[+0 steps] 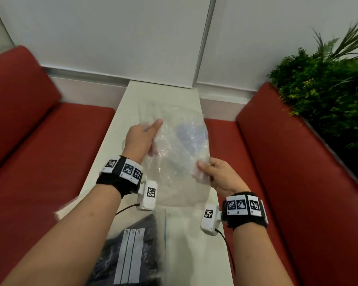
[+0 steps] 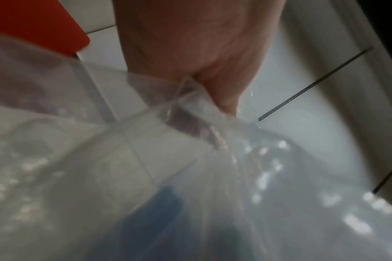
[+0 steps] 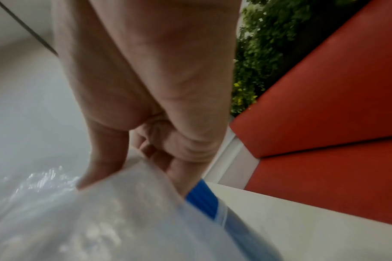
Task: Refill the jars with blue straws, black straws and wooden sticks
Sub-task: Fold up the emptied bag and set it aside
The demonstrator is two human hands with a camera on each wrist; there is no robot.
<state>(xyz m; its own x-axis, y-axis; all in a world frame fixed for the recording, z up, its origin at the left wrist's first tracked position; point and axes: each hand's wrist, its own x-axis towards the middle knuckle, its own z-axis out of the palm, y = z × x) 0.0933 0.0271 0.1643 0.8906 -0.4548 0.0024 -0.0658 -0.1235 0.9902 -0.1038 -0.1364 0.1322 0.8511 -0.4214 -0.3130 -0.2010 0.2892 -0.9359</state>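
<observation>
You hold the plastic bag (image 1: 180, 153) above the table (image 1: 124, 112), over its middle part. Your left hand (image 1: 142, 139) grips the bag on the left side of it, farther from you; your right hand (image 1: 219, 175) grips the right edge of the bag, nearer to you. The straws (image 3: 204, 197) are inside the bag, just below your right fingers (image 3: 181, 178). A second bag (image 1: 132, 250) lies on the table nearer to you than the first bag, toward the left edge. One sofa (image 1: 39, 145) stands left of the table and another sofa (image 1: 287, 162) right of it. The plants (image 1: 322, 89) are behind the right sofa. The wall (image 1: 112, 34) is behind the far end of the table.
</observation>
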